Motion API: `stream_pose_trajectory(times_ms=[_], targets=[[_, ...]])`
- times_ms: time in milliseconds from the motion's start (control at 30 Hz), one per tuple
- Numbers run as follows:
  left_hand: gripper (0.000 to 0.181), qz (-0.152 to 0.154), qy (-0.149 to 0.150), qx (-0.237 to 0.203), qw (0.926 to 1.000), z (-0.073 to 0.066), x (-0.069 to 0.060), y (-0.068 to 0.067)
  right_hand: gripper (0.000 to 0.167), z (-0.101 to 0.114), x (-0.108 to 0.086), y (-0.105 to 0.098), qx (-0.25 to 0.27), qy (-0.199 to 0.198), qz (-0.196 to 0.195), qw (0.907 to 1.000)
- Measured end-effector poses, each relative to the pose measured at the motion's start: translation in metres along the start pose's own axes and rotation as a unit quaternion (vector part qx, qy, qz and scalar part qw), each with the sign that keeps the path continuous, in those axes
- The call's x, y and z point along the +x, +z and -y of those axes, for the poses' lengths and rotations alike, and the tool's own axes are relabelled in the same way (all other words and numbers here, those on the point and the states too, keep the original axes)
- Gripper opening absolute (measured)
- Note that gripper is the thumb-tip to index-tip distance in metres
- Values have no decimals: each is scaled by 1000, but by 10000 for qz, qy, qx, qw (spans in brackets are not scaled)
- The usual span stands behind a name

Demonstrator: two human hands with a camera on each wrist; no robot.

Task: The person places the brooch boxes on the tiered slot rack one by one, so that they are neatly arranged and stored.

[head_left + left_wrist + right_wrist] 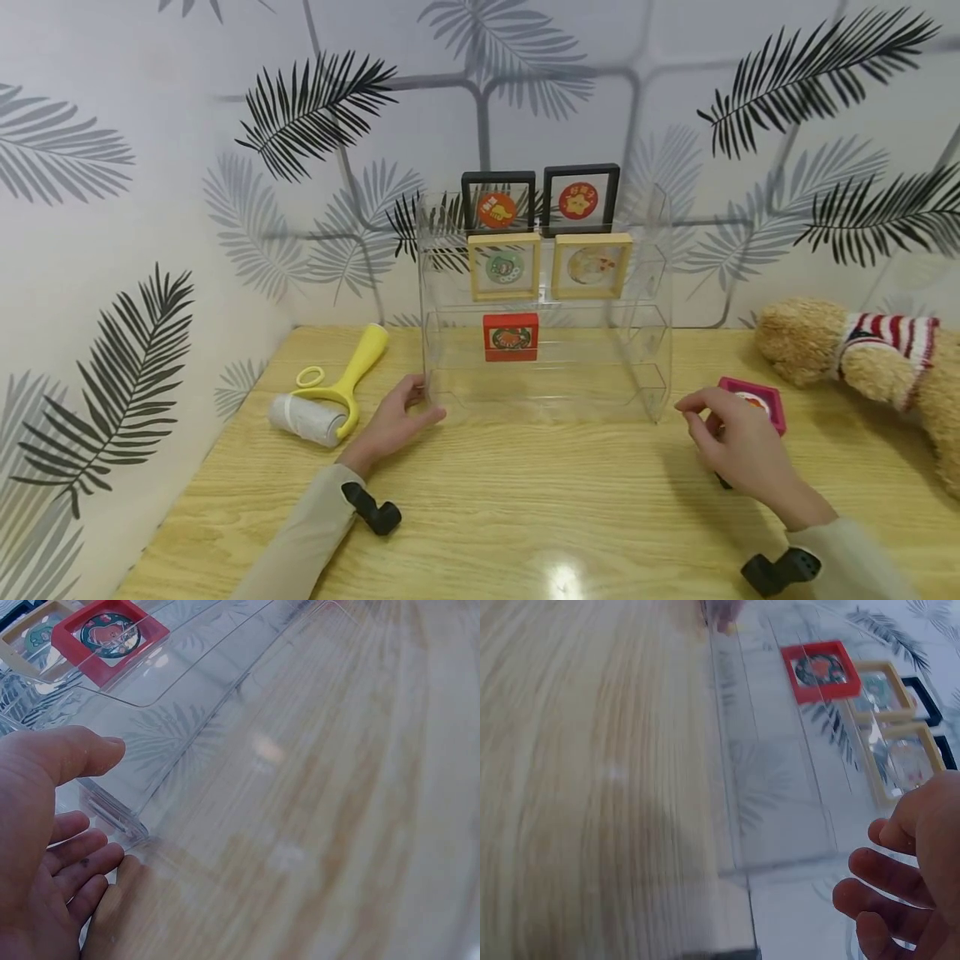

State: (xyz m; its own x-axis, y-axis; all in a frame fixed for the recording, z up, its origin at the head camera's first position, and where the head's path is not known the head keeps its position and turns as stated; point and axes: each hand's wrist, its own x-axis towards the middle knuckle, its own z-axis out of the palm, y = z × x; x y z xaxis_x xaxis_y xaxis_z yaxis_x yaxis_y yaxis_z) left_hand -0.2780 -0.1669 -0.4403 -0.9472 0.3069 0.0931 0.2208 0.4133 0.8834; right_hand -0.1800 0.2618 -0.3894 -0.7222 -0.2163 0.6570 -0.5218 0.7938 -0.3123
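Note:
A clear acrylic tiered display rack (543,392) stands against the wall. Two black-framed badges (501,208), two cream-framed badges (505,267) and a red-framed badge (511,337) sit on its tiers. My left hand (397,425) is at the rack's lower left corner; in the left wrist view its fingers (94,862) lie against or just beside the side panel, thumb apart from them. My right hand (738,442) hovers right of the rack's lower right corner, fingers loosely bent, nothing visible between them. Behind it lies a pink-framed badge (772,404), partly hidden.
On the left lie a yellow-handled lint roller (360,362) and a yellow ring (310,377). A teddy bear (877,362) in a striped top lies at the right. A small dark edge (722,481) shows beneath my right hand. Leaf-patterned wall covering (375,250) surrounds the wooden table (510,500).

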Motion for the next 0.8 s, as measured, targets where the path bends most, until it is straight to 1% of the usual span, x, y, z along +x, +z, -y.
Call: stream_pose_trajectory(times_ms=[67, 133, 233, 367, 500, 567, 667, 733, 800], targets=[[55, 8, 26, -6, 10000, 0, 1, 1, 23, -8, -5, -6, -12, 38, -101, 9999], [55, 3, 39, -16, 10000, 1, 1, 1, 25, -17, -9, -13, 24, 65, -97, 9999], [55, 5, 37, -37, 10000, 2, 1, 1, 29, -31, -14, -26, 210, 119, 161, 9996], [54, -34, 14, -35, 10000, 3, -1, -1, 35, -49, -19, -45, 560, 272, 670, 9958], [55, -36, -9, -14, 10000, 0, -4, -2, 42, -64, -27, -56, 720, 521, 1328, 9872], [55, -18, -24, -17, 10000, -3, -6, -2, 47, -71, -30, -59, 635, 655, 1682, 9815], [54, -2, -55, 32, 10000, -7, -6, -1, 55, -81, -37, -61, 533, 757, 2098, 9733], [53, 12, -41, 12, 10000, -7, -6, -1, 61, -87, -41, -61, 595, 776, 2322, 9677], [54, 35, -24, -22, 10000, -7, -4, 0, 65, -92, -45, -61, 715, 729, 2456, 9640]])
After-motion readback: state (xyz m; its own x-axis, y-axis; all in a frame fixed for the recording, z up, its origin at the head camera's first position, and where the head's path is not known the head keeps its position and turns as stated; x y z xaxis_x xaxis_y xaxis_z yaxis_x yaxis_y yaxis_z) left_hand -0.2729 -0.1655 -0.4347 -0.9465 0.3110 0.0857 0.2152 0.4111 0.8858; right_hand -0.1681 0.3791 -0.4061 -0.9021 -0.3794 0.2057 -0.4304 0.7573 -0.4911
